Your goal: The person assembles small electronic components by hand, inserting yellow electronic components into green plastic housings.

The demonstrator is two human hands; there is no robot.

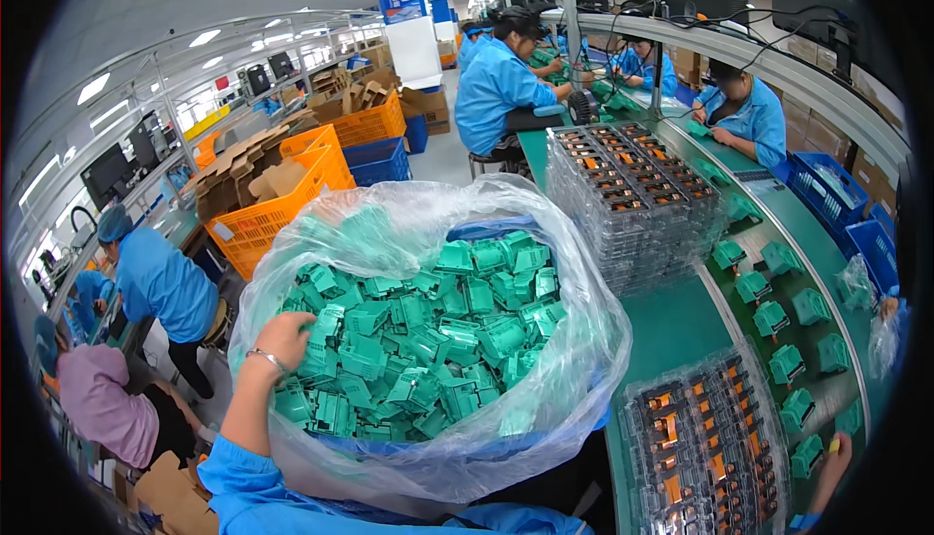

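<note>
My left hand (282, 340) reaches over the left side of a clear plastic bag (593, 340) heaped with green plastic housings (428, 340). Its fingers are curled together against one housing at the edge of the heap; their tips are partly hidden. At the lower right, my right hand (835, 465), with a yellow cover on one fingertip, is over the conveyor belt (754, 326). Its visible fingers stretch upward beside a green housing (807, 456), with nothing seen in them. More housings stand in rows along the belt.
A tall stack of clear trays (632, 214) with black and orange parts stands beyond the bag. Another tray stack (705, 443) lies nearer, left of the belt. Orange crates (282, 209) with cardboard stand at the left. Several co-workers in blue sit along the lines.
</note>
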